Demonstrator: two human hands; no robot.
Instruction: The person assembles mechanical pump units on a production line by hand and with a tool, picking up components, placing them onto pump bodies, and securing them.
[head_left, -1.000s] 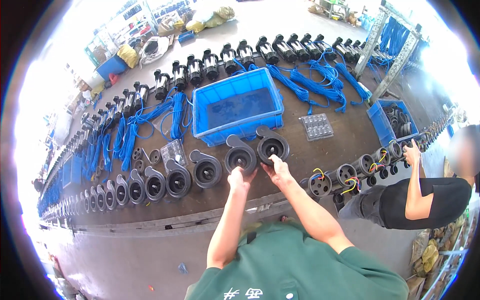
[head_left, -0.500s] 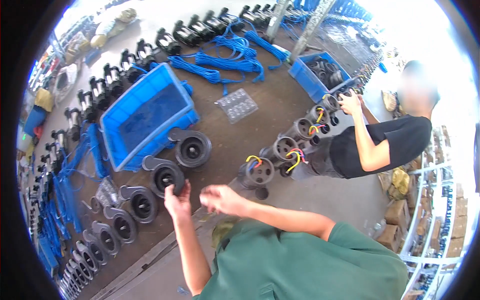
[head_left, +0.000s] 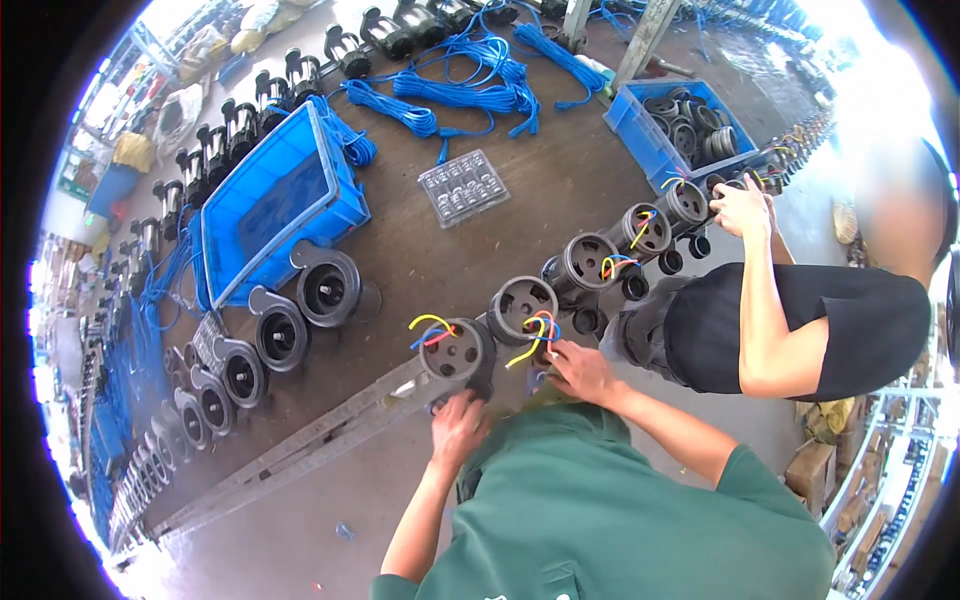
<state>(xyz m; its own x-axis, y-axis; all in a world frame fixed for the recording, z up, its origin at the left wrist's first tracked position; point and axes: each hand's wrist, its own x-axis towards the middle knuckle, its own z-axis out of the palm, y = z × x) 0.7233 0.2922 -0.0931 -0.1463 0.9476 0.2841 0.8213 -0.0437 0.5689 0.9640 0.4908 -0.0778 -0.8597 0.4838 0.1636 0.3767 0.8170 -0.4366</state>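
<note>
Grey cylinders (head_left: 458, 354) just beyond hands (head_left: 459, 426), contact unclear

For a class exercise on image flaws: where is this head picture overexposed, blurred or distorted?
In the head view, white glare washes out the upper right and left rim; in the head view, the co-worker's face is blurred; also in the head view, black surrounds the round fisheye image, and the rack at right bends near its rim.

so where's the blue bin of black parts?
Head view, upper right: the blue bin sits on the bench, beside the slanted metal post, just beyond the co-worker's hand and the row of wired housings.
</note>
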